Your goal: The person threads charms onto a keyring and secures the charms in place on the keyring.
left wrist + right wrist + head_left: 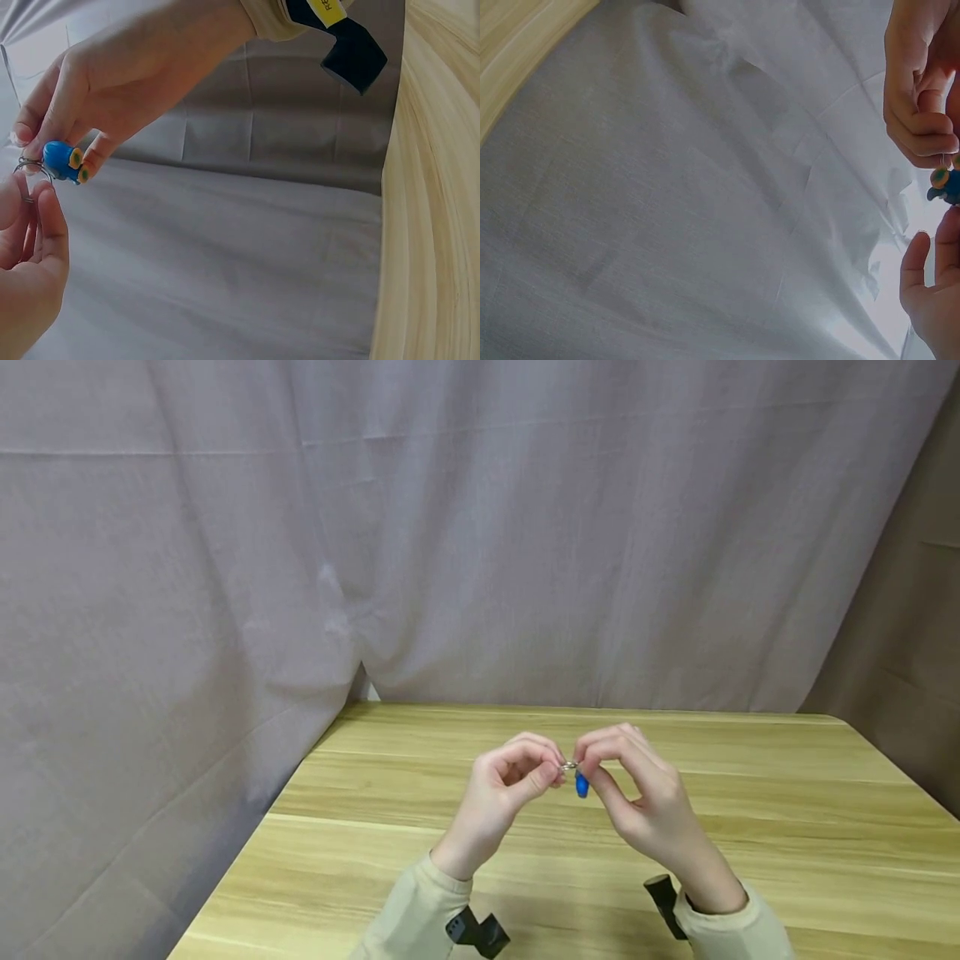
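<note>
A small blue figure charm with orange and green round parts hangs from a metal key ring. My left hand pinches the ring between thumb and fingers. Opposite it, my right hand pinches the charm's metal link with thumb and forefinger, so both hands meet at the ring above the table. In the left wrist view, fingertips cover part of the ring. The right wrist view catches the charm at its edge, between the two hands.
A light wood-grain table lies below the hands. Grey cloth curtains hang behind it and along the left side, and a darker one hangs at the right. Black camera mounts sit at both sleeve cuffs.
</note>
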